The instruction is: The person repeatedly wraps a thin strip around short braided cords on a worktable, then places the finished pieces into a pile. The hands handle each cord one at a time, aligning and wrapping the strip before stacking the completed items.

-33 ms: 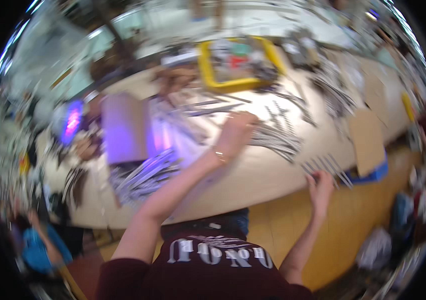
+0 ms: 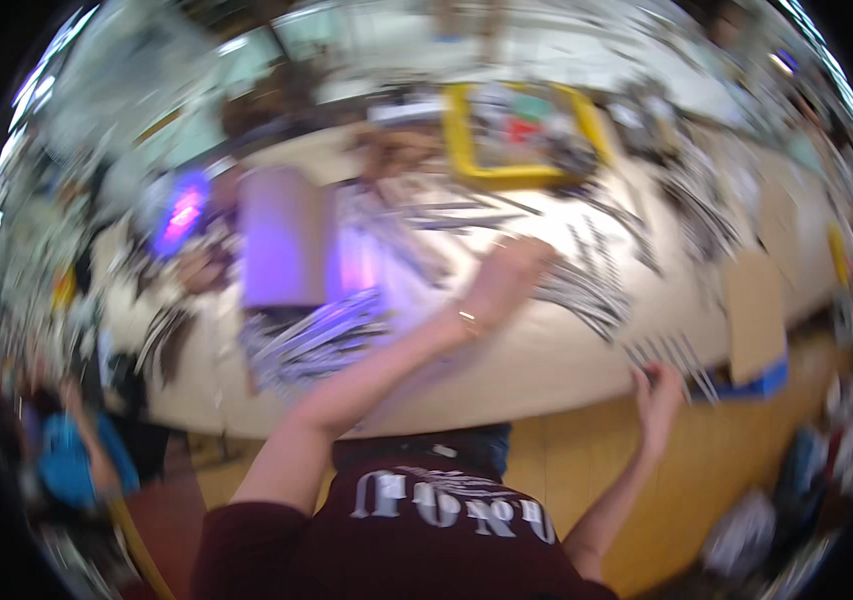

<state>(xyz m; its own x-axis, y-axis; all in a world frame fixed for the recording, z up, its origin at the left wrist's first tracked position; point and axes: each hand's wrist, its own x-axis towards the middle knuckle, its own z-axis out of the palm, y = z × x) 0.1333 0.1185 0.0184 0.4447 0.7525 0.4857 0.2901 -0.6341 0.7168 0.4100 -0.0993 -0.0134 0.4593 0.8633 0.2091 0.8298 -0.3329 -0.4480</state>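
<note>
My left hand (image 2: 515,272) reaches over the middle of the table, its fingers curled and blurred. It is at the upper left end of a bundle of thin grey strips (image 2: 587,302); whatever it grips is hidden. At the table's front edge, on the right, my right hand (image 2: 659,398) has thumb and forefinger pinched together. Just beyond its fingertips, several thin metallic rods (image 2: 685,362) fan out side by side. Blur hides whether it holds any of them. Short dark spiral-looking pieces (image 2: 595,243) lie beyond the bundle.
A yellow tray (image 2: 462,150) of mixed items stands at the back. Left are a purple-lit box-like panel (image 2: 282,240) and a heap of grey strips (image 2: 322,340). More strips (image 2: 702,205) lie at right, near a brown cardboard piece (image 2: 755,310) and blue bin (image 2: 769,380). A person in blue (image 2: 72,455) is far left.
The whole view has shifted, so the table and its contents appear farther right. Both hands keep about the same places relative to the strips and rods.
</note>
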